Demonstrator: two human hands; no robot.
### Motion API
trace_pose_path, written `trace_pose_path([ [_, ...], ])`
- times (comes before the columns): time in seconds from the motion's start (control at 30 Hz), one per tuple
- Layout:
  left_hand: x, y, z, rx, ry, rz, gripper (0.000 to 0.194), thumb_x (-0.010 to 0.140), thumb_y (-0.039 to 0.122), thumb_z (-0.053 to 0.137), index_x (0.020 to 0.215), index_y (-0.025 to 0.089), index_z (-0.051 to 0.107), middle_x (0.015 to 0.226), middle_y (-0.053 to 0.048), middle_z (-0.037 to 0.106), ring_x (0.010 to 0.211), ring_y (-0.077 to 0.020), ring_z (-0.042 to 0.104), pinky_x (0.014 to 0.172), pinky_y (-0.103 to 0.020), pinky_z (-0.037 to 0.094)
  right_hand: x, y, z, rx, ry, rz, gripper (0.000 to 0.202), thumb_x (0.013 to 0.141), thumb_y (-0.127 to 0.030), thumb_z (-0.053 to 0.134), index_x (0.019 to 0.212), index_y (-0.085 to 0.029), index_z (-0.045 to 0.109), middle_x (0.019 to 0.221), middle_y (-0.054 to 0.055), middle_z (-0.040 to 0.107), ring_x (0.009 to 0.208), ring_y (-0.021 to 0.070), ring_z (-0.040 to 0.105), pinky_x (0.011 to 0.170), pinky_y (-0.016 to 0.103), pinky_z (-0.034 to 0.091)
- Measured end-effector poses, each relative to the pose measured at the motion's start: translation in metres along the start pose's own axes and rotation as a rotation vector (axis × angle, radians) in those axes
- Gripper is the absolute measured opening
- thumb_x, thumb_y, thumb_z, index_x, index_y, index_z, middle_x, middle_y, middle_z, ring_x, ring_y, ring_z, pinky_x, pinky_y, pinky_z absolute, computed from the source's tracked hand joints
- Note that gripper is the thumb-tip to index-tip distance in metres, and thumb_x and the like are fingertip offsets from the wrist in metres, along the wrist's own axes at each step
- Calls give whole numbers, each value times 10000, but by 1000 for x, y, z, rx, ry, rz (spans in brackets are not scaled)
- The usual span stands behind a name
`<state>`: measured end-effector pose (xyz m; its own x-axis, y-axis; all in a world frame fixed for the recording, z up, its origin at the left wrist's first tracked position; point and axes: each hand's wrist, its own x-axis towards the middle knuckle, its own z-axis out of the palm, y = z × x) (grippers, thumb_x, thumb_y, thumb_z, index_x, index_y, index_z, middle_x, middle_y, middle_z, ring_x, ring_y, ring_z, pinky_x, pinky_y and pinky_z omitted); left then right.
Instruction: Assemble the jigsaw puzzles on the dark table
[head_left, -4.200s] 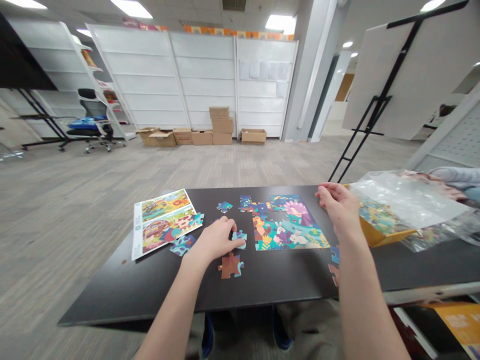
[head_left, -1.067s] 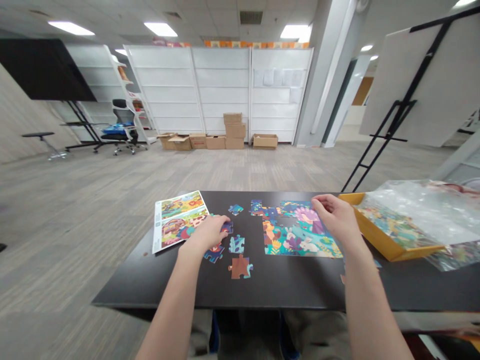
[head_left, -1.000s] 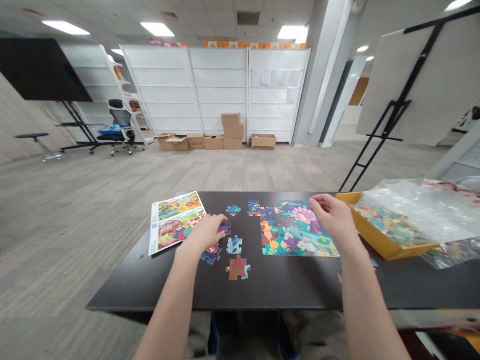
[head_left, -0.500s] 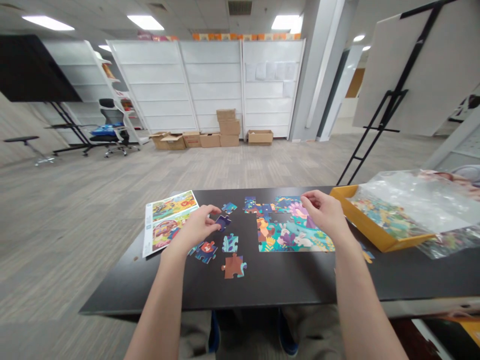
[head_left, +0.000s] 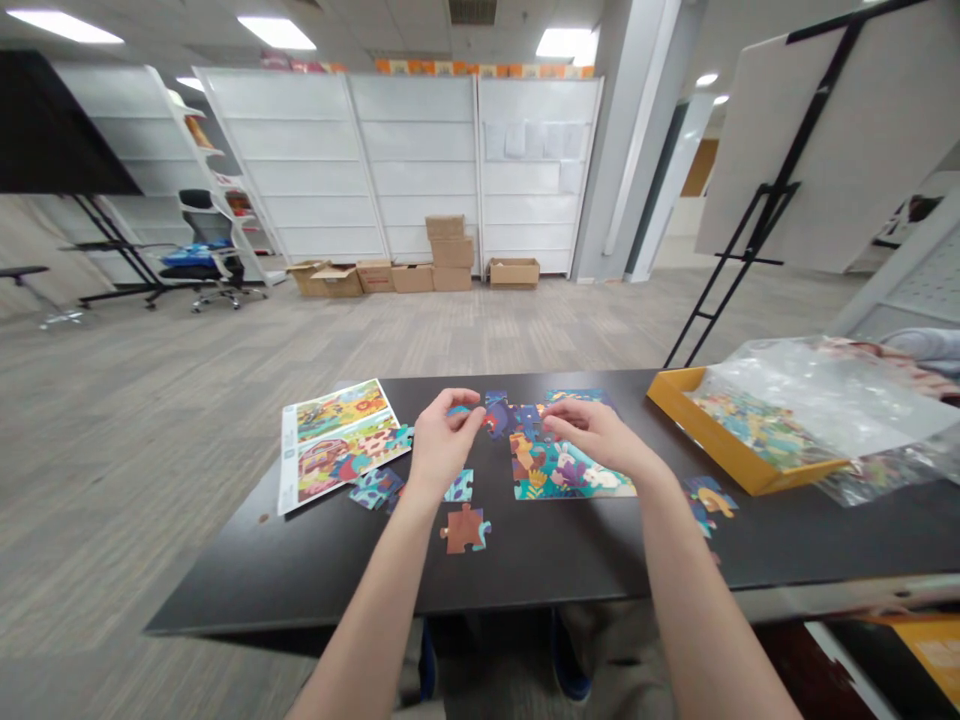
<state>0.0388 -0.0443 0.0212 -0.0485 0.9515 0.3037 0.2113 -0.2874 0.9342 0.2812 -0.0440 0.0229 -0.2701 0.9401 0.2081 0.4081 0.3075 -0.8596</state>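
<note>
My left hand (head_left: pixel 442 440) is closed in a pinch, its fingertips at a dark purple puzzle piece (head_left: pixel 496 416) by the upper left of the partly joined puzzle (head_left: pixel 555 472). My right hand (head_left: pixel 600 432) reaches over the puzzle's upper part, fingers curled together at the right edge of a dark blue piece (head_left: pixel 529 418); whether they grip anything is hidden. The puzzle shows white rabbits and flowers on teal. A brown piece (head_left: pixel 465 530) and a teal piece (head_left: pixel 459 486) lie below my left hand. More dark blue pieces (head_left: pixel 375 487) lie left of my wrist.
A picture sheet (head_left: pixel 341 440) lies on the left of the black table (head_left: pixel 300 570). On the right stands a yellow box (head_left: pixel 750 455) of pieces, with a clear plastic bag (head_left: pixel 802 385) over it. Loose pieces (head_left: pixel 709 498) lie right of my right forearm.
My left hand has moved right, from beside the loose pieces to the puzzle's upper left, and the dark purple piece with it. My right hand has moved left and slightly down across the puzzle.
</note>
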Motion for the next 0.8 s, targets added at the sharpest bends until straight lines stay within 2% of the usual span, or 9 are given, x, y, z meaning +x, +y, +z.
trace_pose_path([
  [0.03, -3, 4, 10, -33, 42, 12, 208, 831, 310, 668, 977, 174, 608, 1015, -54, 726, 806, -167, 751, 754, -276, 586, 0, -1, 0, 62, -22, 14, 284, 860, -456, 653, 963, -203, 730, 923, 56, 764, 820, 205, 715, 773, 345, 580],
  [0.13, -9, 13, 37, -69, 38, 23, 172, 847, 309, 671, 955, 191, 606, 879, -25, 733, 766, -173, 746, 710, -268, 587, -1, -3, -2, 214, -20, 47, 292, 788, -434, 741, 965, -203, 718, 933, 56, 766, 828, 204, 723, 800, 355, 589],
  [0.27, -10, 15, 56, 23, -55, 100, 85, 906, 263, 604, 970, 207, 610, 918, -32, 729, 767, -167, 729, 737, -287, 587, -2, -1, -14, 246, 142, 37, 312, 734, -442, 772, 911, -194, 703, 842, 41, 750, 674, 161, 671, 669, 312, 567],
  [0.33, -8, 12, 56, 193, -120, 165, 105, 922, 193, 555, 998, 213, 625, 1003, -52, 722, 858, -180, 722, 810, -309, 579, -2, 8, -25, 208, 284, 33, 344, 739, -460, 752, 945, -188, 709, 800, 36, 740, 632, 152, 643, 610, 291, 535],
  [0.4, -7, 9, 51, 439, -236, 203, 175, 923, 151, 530, 1036, 220, 645, 1085, -69, 706, 956, -204, 702, 877, -336, 559, -2, 21, -38, 128, 450, 40, 355, 745, -461, 729, 957, -176, 713, 760, 38, 729, 630, 159, 637, 598, 287, 518],
  [0.5, -8, 5, 43, 801, -454, 185, 226, 943, 163, 507, 1083, 221, 675, 1139, -90, 692, 1046, -244, 674, 894, -359, 539, -4, 42, -54, -91, 634, 97, 310, 739, -406, 701, 935, -166, 716, 806, 70, 746, 722, 202, 677, 695, 333, 542],
  [0.6, -11, 3, 38, 959, -555, 185, 274, 969, 185, 464, 1113, 207, 696, 1148, -118, 689, 1079, -275, 659, 881, -375, 534, -6, 54, -59, -231, 656, 153, 288, 735, -357, 665, 951, -170, 701, 810, 77, 749, 732, 222, 693, 743, 369, 551],
  [0.8, -12, 1, 28, 989, -567, 194, 249, 954, 220, 504, 1097, 224, 707, 1152, -108, 694, 1077, -274, 645, 875, -365, 527, -2, 56, -51, -279, 585, 103, 218, 774, -347, 633, 914, -199, 710, 817, 66, 752, 767, 226, 705, 778, 376, 558],
])
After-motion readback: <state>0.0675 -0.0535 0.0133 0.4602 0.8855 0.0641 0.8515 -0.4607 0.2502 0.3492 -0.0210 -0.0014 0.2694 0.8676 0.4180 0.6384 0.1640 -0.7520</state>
